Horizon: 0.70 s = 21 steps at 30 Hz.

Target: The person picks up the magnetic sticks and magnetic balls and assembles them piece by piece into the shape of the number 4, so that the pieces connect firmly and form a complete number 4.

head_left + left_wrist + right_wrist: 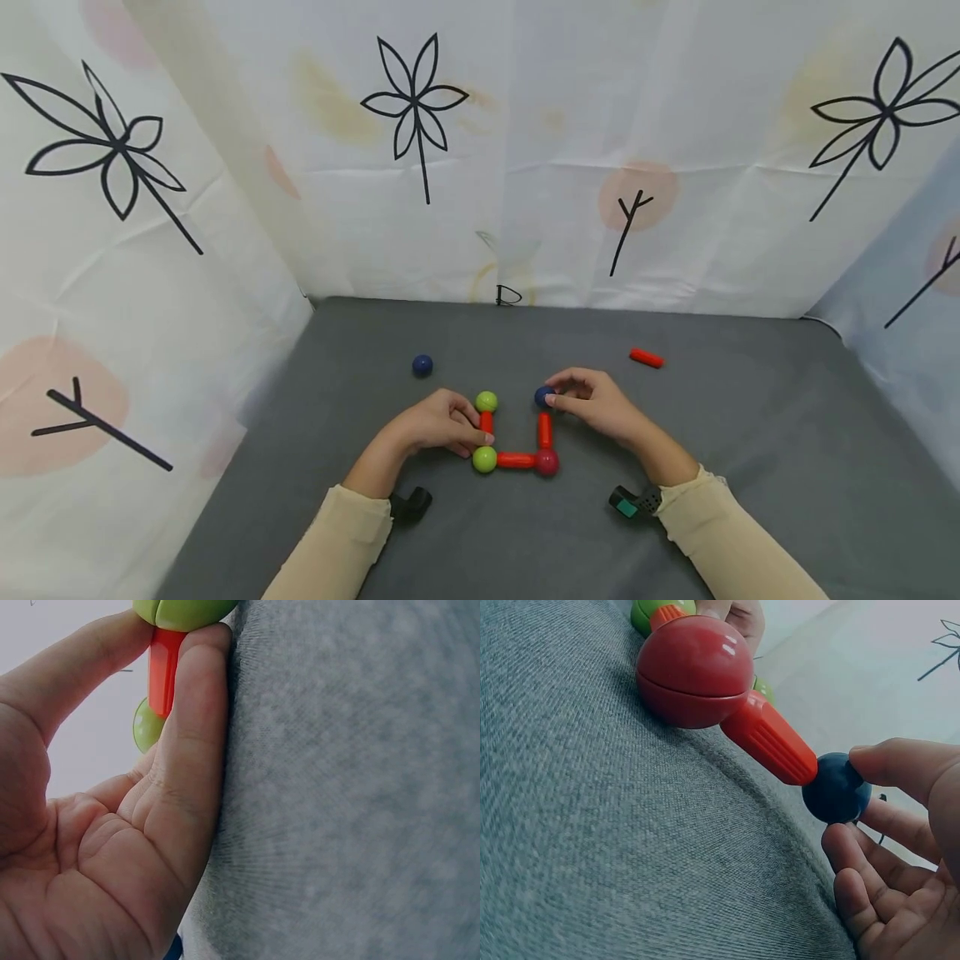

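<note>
An open-sided figure of toy balls and rods lies on the grey cloth. My left hand (438, 423) grips its left side, thumb and finger against the near green ball (484, 460), beside the upright red rod (163, 671). A second green ball (486, 402) tops that rod. Along the bottom, another red rod (516, 460) runs to a dark red ball (695, 671). From there a ridged red rod (771, 741) points away. At its far end my right hand (592, 402) pinches a dark blue ball (836, 787) between thumb and fingers; whether ball and rod touch, I cannot tell.
Another blue ball (422, 366) lies at the back left of the grey cloth (360, 342). A loose red rod (647, 358) lies at the back right. Behind the table hangs a white patterned curtain (525, 225). Each wrist bears a dark strap with a camera.
</note>
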Motion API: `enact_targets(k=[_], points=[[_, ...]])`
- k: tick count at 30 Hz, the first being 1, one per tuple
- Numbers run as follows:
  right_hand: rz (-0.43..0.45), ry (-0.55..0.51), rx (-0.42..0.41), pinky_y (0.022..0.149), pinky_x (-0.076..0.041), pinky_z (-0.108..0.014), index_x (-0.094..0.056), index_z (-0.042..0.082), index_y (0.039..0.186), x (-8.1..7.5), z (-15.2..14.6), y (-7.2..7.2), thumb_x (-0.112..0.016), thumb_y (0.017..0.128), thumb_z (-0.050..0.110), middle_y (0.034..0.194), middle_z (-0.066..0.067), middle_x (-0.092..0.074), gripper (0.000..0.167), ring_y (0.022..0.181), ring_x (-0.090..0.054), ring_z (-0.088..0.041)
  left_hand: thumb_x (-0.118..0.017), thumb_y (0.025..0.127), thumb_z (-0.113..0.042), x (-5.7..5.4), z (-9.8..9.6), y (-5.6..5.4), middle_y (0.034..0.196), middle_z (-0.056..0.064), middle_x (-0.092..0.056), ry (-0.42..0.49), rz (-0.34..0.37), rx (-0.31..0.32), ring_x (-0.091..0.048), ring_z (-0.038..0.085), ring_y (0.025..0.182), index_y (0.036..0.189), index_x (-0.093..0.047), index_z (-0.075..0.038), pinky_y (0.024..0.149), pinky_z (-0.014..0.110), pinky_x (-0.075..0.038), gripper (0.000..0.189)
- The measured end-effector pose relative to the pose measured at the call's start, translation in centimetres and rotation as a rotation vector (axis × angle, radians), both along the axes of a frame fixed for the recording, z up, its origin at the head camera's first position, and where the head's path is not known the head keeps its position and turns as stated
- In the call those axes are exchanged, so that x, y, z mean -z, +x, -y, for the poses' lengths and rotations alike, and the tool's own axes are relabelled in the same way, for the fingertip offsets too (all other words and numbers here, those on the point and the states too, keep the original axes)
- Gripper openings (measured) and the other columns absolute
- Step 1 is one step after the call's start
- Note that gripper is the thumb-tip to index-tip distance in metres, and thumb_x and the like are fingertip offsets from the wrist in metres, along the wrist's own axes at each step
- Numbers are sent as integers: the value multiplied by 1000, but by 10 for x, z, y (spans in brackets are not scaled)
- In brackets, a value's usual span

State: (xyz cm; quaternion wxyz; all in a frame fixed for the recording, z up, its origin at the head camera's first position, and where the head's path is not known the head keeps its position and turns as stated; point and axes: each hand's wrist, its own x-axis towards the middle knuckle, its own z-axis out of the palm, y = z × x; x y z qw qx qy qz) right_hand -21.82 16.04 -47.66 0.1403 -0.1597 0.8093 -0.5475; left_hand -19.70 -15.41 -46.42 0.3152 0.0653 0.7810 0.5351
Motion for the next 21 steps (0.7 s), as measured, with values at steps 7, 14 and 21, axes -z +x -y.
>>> enact_targets(k=[7,14,21], points=[[2,18,-8,68,-46,-25,-72,7,126,2,2,-1,-76,101,24,112,-12,-72,31,86,-65,-18,-90,87,-19,1,2,-1,86,7,-79,3,3,3,-73,16,71,102,-70,-1,72,35,-67,31],[-2,12,-15,70,-49,-25,-73,7,126,1,2,0,-76,101,23,109,-12,-73,30,87,-65,-18,-89,87,-19,0,2,0,86,7,-79,9,-3,6,-72,16,71,102,-70,-1,73,35,-66,30],[-3,22,-20,69,-46,-25,-73,7,125,4,1,-1,-75,101,24,110,-12,-73,29,86,-63,-18,-89,87,-20,2,2,0,85,7,-78,-1,-4,4,-72,16,71,101,-70,-1,72,34,-66,30]])
